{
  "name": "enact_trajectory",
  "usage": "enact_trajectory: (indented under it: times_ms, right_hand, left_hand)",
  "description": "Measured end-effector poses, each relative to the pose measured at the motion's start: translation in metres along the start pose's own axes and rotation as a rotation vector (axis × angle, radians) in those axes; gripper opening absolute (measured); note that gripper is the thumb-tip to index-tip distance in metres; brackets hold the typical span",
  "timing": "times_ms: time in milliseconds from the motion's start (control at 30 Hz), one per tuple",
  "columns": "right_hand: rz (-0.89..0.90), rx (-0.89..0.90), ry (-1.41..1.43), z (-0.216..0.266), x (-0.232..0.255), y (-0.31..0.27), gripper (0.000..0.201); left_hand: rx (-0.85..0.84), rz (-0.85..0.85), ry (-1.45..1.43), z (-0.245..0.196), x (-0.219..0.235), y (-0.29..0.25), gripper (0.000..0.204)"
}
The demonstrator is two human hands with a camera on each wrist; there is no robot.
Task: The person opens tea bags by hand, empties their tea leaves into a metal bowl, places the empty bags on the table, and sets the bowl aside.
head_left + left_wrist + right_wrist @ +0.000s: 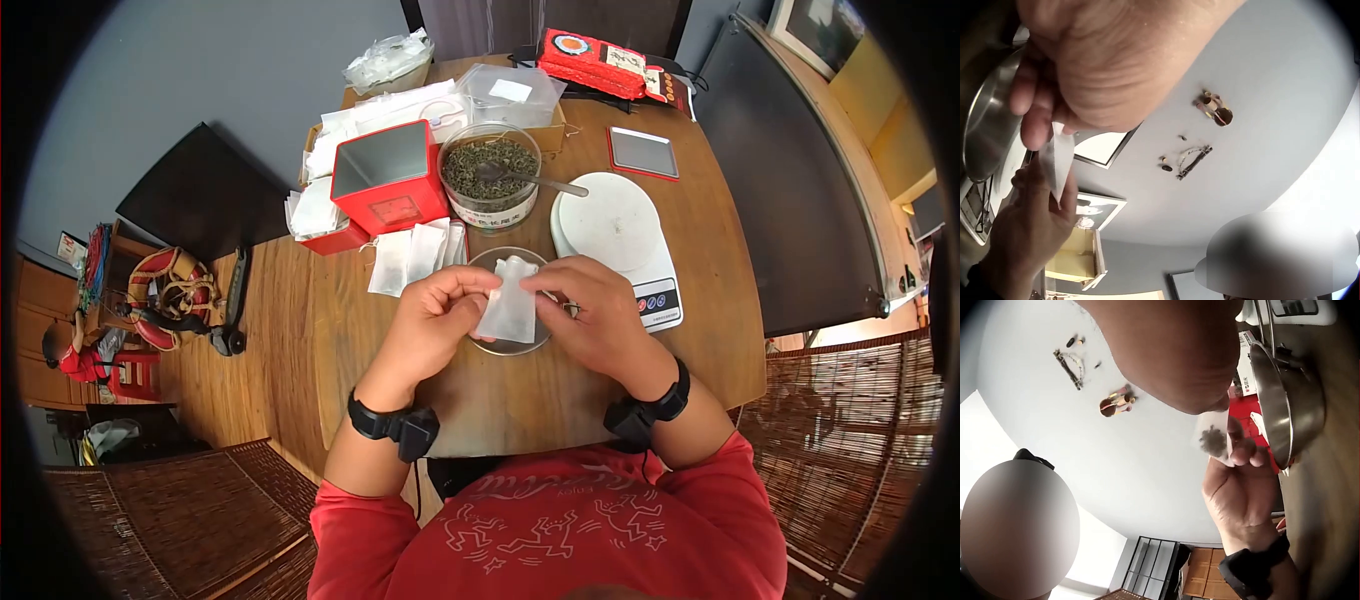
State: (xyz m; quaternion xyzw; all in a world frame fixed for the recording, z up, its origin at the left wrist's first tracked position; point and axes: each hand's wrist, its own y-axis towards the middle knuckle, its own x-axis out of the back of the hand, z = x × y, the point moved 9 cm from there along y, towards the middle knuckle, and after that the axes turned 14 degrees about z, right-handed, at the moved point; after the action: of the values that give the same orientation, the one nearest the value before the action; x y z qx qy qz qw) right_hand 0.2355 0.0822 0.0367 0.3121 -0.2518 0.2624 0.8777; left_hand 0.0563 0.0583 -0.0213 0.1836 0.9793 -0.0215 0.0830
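Observation:
A white, see-through drawstring-style tea bag (512, 305) is stretched between my two hands, over a shallow steel bowl (1304, 400). My left hand (437, 318) pinches its left edge near the top between thumb and fingers. On the other side my right hand (592, 312) pinches the upper right edge. In the right wrist view a clump of dark tea leaves (1213, 441) shows through the bag's wall. The left wrist view catches the bag (1059, 159) edge-on, and most of the bowl is hidden under the hands in the head view.
Behind the bowl stands a clear tub (492, 215) of tea leaves with a spoon (535, 181) across it. A white kitchen scale (612, 225) sits right of it. At left are a red tin (385, 185) and several flat bags (410, 258). A red packet (610, 65) lies at the back.

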Motion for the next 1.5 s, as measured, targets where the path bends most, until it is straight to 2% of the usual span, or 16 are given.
enact_trajectory:
  times_ms: [100,200,300,533,567,633,767,800,933,1033,1100,1133,1233,1267,1367,1500]
  right_hand:
    - [0.083,-0.058,-0.065,-0.001,-0.003,0.000,0.013]
    - [0.140,-0.106,-0.120,-0.004,-0.007,0.002,0.011]
    - [0.153,-0.169,-0.095,-0.008,-0.009,0.000,0.011]
    - [0.167,-0.267,-0.098,-0.013,-0.006,-0.001,0.010]
    - [0.167,-0.270,-0.094,-0.014,-0.007,-0.002,0.010]
    - [0.052,-0.119,-0.103,-0.002,0.000,0.001,0.010]
    - [0.129,0.098,-0.068,0.008,-0.010,0.002,0.018]
    - [0.134,0.109,-0.061,0.011,-0.011,0.002,0.018]
    - [0.083,0.061,-0.029,0.010,-0.005,0.001,0.024]
    - [-0.007,0.025,0.025,0.001,0.001,0.000,0.020]
    - [-0.024,0.009,0.051,-0.002,0.003,0.000,0.016]
    - [-0.023,0.011,0.049,-0.002,0.003,0.000,0.016]
    - [-0.038,0.024,0.046,-0.001,0.004,0.000,0.015]
    - [-0.047,0.029,0.054,-0.001,0.004,0.000,0.015]
    - [-0.062,0.035,0.061,0.000,0.006,-0.002,0.015]
    - [-0.059,0.065,0.063,0.004,0.006,-0.002,0.014]
  left_hand:
    - [0.104,0.077,-0.027,0.003,-0.001,-0.004,0.025]
    - [0.153,0.006,0.093,0.004,0.004,-0.004,0.022]
    - [0.125,-0.105,0.149,0.001,0.004,-0.003,0.021]
    - [0.197,-0.095,0.214,0.008,0.006,-0.005,0.015]
    - [0.129,-0.096,0.122,0.006,0.004,-0.003,0.014]
    - [0.060,-0.105,0.033,0.000,0.004,-0.004,0.013]
    - [0.035,-0.059,0.081,-0.013,0.016,-0.008,0.006]
    - [0.034,-0.035,0.150,-0.016,0.019,-0.011,0.004]
    - [-0.080,-0.232,0.429,-0.057,0.075,-0.048,0.008]
    - [0.082,-0.372,0.514,-0.055,0.122,-0.080,0.009]
    - [0.444,-0.372,0.684,-0.032,0.137,-0.089,0.018]
    - [0.442,-0.374,0.683,-0.029,0.137,-0.088,0.018]
    - [0.652,-0.516,1.146,-0.039,0.132,-0.088,0.034]
    - [0.650,-0.515,1.152,-0.040,0.124,-0.080,0.034]
    - [0.311,-0.530,1.112,-0.046,0.100,-0.052,0.038]
    - [0.257,-0.456,1.263,-0.032,0.086,-0.032,0.039]
